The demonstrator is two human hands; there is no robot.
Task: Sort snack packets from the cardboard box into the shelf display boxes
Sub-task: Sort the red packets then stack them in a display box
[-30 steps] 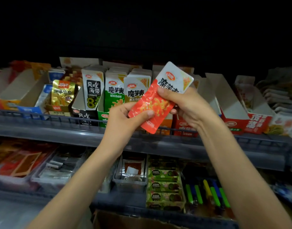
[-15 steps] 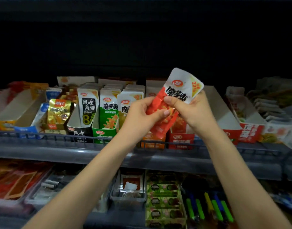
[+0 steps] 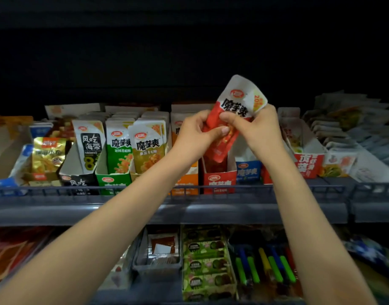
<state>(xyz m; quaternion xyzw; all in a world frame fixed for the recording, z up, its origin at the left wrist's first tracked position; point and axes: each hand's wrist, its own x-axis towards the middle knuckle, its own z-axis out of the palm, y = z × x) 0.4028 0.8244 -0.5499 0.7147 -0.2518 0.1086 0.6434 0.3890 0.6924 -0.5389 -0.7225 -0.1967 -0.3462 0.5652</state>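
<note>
Above the red display box (image 3: 220,179) on the upper shelf (image 3: 233,211), both hands pinch one red-and-white snack packet (image 3: 239,106), the left hand (image 3: 195,137) gripping its red lower half and the right hand (image 3: 257,130) curled around its middle, tilting it rightward.

Grey shelf (image 3: 233,213), wire rail (image 3: 57,190) at front. Row upon it: black display box (image 3: 79,183), green display box (image 3: 113,182), orange display box (image 3: 186,180), red display box (image 3: 219,180).

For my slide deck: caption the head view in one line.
Left hand and right hand hold a red packet over the red box on the shelf.
</note>
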